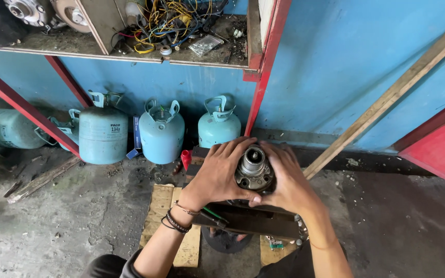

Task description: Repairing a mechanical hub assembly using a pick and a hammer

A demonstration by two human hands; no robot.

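A round grey metal hub part [254, 170] with a short shaft sticking up sits between both my hands, above a dark metal block [248, 219]. My left hand [216, 173] wraps its left side, thumb under the rim. On the other side, my right hand [289, 180] cups it. Both hands grip it. Beaded bracelets circle my left wrist. A green-handled tool [213, 213] lies on the block below my left hand.
Three pale blue gas cylinders [161, 132] stand against the blue wall, another [6, 128] lies at left. A wooden board [173, 226] lies under the block. A long wooden plank [387, 98] leans at right. Above, a shelf [130, 55] holds tangled wires and metal parts.
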